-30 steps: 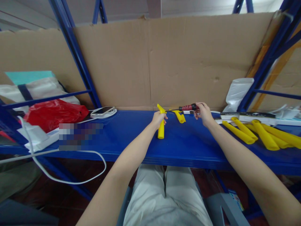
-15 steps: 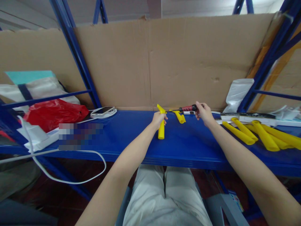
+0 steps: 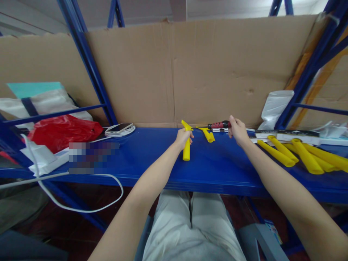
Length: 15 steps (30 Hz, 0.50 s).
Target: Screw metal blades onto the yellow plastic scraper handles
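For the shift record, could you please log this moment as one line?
left hand: grips yellow handle | right hand: holds screwdriver, tip at handle top | surface: blue shelf | nearby: loose yellow handles

Both arms outstretched, left hand (image 3: 183,137) and right hand (image 3: 237,130) clenched.

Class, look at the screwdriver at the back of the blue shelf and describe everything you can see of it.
The screwdriver has a red handle with black sections, plastic or rubber by its look, and a thin dark shaft pointing left toward the yellow handle piece held upright in the left hand. It lies roughly level above the blue shelf, near the cardboard backing. The right hand holds its handle end. Its tip is too small to make out.
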Tool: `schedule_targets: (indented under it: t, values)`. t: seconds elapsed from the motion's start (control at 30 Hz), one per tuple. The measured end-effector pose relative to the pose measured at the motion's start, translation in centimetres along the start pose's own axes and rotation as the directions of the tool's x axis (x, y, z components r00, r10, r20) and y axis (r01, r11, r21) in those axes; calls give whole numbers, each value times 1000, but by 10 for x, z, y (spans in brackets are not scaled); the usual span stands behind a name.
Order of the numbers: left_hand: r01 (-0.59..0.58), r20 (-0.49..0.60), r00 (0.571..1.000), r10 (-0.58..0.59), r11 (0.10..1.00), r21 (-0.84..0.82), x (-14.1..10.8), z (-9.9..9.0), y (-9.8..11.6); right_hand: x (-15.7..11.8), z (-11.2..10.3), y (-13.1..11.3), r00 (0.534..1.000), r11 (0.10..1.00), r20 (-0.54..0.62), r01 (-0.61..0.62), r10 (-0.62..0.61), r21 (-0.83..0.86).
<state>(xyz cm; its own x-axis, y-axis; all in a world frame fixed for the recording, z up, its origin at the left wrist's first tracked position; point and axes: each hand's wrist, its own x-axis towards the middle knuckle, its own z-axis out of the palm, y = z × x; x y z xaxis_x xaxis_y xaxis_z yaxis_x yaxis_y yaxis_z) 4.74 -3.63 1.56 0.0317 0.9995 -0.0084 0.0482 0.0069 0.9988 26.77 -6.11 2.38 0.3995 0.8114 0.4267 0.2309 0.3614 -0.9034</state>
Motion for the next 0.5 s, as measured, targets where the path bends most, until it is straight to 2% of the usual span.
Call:
schedule_targets:
  t: [0.27,0.5]
  values:
    - [-10,10,1000,10,1000,-1,-1,1,1,3,1,1,999,994,-15,-45,47,97]
    - [-12,7,1000,12,1000,-14,0,0,0,1,-1,1,1000,998,0,-26,26,64]
